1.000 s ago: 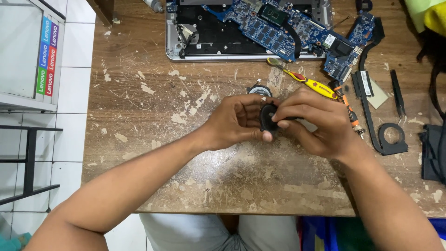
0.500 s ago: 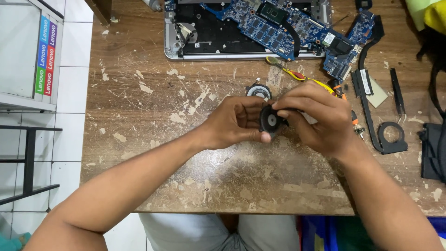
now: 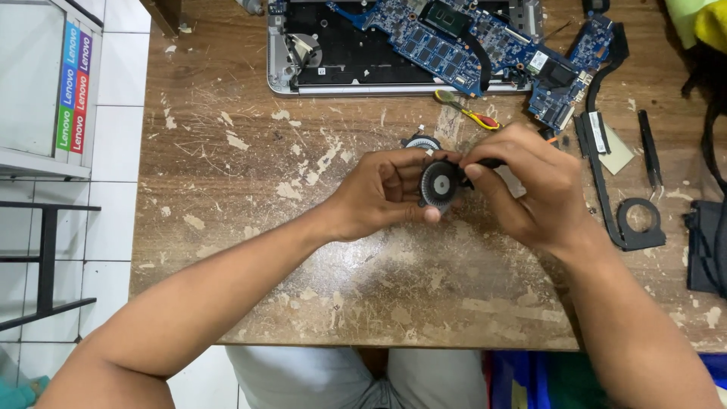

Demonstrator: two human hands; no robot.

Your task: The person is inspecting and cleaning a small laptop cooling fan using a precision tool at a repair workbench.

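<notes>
Both hands clamp a small round black finned fan wheel (image 3: 438,183) above mid-surface: left hand (image 3: 382,193) cups it, right hand (image 3: 526,185) pinches its right side. Scarred wooden surface (image 3: 250,197) lies bare leftward and toward the near edge. Opened silver laptop chassis (image 3: 299,72) crowds the far edge; black fan housing (image 3: 640,223) sits right.

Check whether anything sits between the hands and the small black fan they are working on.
Nothing visible does. The left hand holds the small black fan directly at its rim, above the wooden table, and the right hand reaches its other side with the fingertips. Whether those fingertips touch it is hidden.
</notes>
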